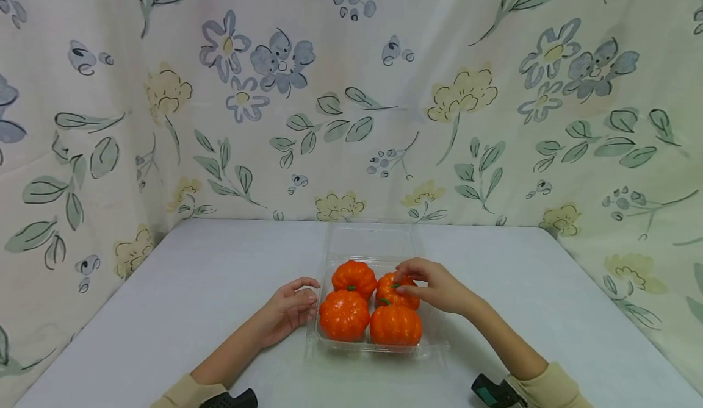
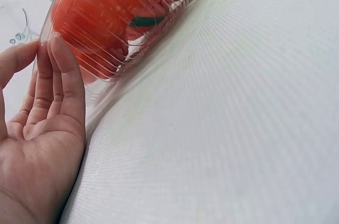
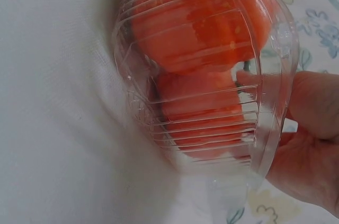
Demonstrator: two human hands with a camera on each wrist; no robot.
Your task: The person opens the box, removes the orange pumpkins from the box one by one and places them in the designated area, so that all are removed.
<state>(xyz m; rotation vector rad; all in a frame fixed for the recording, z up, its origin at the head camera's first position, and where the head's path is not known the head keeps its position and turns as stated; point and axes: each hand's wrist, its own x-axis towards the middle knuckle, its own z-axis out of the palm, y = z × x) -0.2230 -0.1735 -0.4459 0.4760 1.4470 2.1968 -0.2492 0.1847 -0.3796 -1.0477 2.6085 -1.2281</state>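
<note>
Several small orange toy pumpkins sit in a clear plastic clamshell box [image 1: 379, 348] on the table. At the back right of the box, my right hand [image 1: 436, 285] reaches over the wall and grips a pumpkin [image 1: 409, 299] from above, thumb by its green stem. In the right wrist view the fingers [image 3: 310, 102] pass behind the clear rim. My left hand [image 1: 288, 311] stands at the left wall, its fairly straight fingers [image 2: 66, 81] touching the plastic beside the front-left pumpkin [image 1: 344, 316]. The front-right pumpkin [image 1: 395, 325] and back-left pumpkin [image 1: 354, 279] lie close by.
The box's clear lid [image 1: 373, 240] lies folded back behind it. A white-covered table [image 1: 236, 261] spreads around the box. Flower-patterned cloth [image 1: 351, 152] hangs at the back and sides. Black wrist devices [image 1: 497, 391] sit by both sleeves.
</note>
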